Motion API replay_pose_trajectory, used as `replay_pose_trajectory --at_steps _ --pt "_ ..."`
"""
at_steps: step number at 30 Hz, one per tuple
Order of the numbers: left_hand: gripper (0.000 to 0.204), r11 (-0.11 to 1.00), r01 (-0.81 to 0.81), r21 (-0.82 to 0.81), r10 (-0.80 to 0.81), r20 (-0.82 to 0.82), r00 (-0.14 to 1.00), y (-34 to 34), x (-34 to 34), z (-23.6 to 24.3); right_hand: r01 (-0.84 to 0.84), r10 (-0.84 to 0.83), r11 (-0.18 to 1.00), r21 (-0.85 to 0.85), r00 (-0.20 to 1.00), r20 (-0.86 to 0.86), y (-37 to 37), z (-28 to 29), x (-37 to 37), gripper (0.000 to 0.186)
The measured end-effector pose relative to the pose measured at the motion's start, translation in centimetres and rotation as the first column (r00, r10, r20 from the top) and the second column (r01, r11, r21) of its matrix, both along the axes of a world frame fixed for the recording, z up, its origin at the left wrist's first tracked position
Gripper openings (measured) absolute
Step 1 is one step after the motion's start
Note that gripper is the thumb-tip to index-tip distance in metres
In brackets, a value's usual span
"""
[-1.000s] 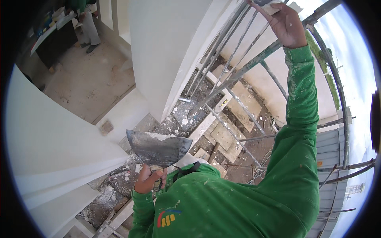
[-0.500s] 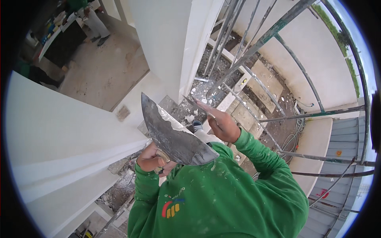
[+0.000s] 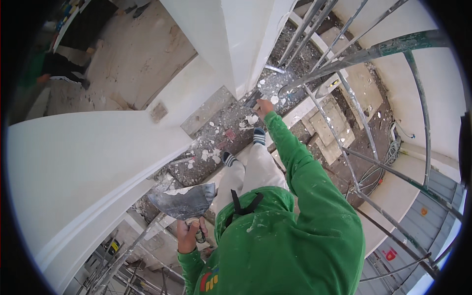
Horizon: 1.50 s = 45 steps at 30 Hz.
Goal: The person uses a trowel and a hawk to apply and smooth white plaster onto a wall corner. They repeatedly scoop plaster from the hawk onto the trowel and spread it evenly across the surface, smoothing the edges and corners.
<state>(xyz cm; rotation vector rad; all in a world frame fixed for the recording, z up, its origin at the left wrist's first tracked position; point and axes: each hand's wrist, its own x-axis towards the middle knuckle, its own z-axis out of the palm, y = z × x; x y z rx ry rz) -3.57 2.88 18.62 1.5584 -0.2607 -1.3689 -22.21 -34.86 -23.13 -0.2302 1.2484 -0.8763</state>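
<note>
My left hand [image 3: 188, 236] is closed round the handle of a wide, curved steel plastering blade [image 3: 189, 202]. The blade is tilted at my left side, and a band of white plaster [image 3: 183, 191] lies along its upper edge. With my arm stretched forward, my right hand [image 3: 266, 106] grips a smaller dark grey putty knife [image 3: 252, 100]. Its blade is close to the foot of the white wall corner [image 3: 241, 81]; whether it touches the wall cannot be told. The handle is mostly hidden by my fingers.
Metal scaffolding [image 3: 366, 56] crosses the right side. Debris and plaster flakes [image 3: 216, 152] litter the ground around my feet. A coiled hose [image 3: 391, 152] lies by the right wall. Through the opening at the left, a person's dark-clothed leg [image 3: 64, 69] shows above a dusty floor [image 3: 128, 64].
My right hand has moved forward with the putty knife, from near my chest to the wall corner. The left hand has lowered the plastering blade toward my left side. My view has shifted.
</note>
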Motion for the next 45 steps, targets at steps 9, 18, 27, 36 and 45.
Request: replay_pose_trajectory --at_steps 9,18,27,36,45 --pt "0.043 0.968 -0.246 0.047 0.249 -0.060 0.967 -3.4 -5.1 -0.4 0.160 -0.163 0.974 0.160 0.987 0.005 -6.3 -9.1 6.3 0.031" --pt "0.054 0.952 -0.296 0.074 0.299 -0.044 0.953 -3.5 -5.7 -1.1 -0.030 0.026 0.999 0.015 0.981 0.195 -8.9 -4.5 7.5 0.031" --pt "0.047 0.989 -0.129 -0.068 0.115 -0.177 0.977 -2.6 -1.0 -1.8 -0.096 0.123 0.989 -0.111 0.956 0.266 -8.9 11.6 6.0 0.028" --pt "0.049 0.941 0.088 -0.326 -0.164 -0.213 0.963 -3.5 3.6 -2.0 -0.155 0.270 0.934 -0.321 0.896 0.352 -7.8 34.7 4.7 0.030" --pt "0.040 0.857 0.263 -0.443 -0.360 -0.148 0.921 -5.3 4.7 -2.2 -0.293 0.467 0.730 -0.618 0.873 0.138 -7.4 56.0 3.5 0.041"
